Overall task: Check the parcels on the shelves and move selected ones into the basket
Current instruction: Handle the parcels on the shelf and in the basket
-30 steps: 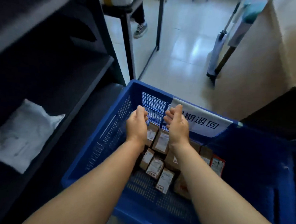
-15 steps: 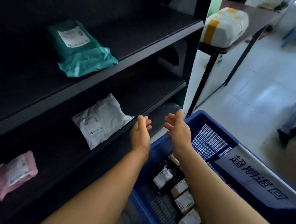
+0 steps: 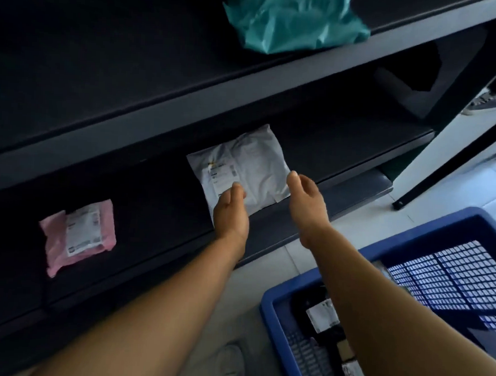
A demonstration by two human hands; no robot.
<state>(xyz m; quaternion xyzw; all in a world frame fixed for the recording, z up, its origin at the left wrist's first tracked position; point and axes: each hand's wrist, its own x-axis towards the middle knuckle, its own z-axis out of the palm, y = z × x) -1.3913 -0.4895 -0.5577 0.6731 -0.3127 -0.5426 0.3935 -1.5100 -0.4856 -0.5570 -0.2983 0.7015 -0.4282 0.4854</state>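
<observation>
Basket part-filled, next parcel not yet lifted
A few small labelled parcels lie in the blue basket [image 3: 269, 309] at 5 o'clock; both hands reach the white parcel [image 3: 242, 164] on the middle shelf [image 3: 356, 190], left hand [image 3: 230, 212] and right hand [image 3: 306, 202] loosely open, holding nothing; pink parcel [image 3: 77, 233] at 9 o'clock and teal parcel [image 3: 290, 17] at 12 remain

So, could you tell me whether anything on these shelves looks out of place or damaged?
Nothing looks damaged. The white parcel and pink parcel lie askew to the shelf edge, and the teal parcel above is crumpled and reaches its shelf's front edge. Both hands, left and right, are at the white parcel.
</observation>
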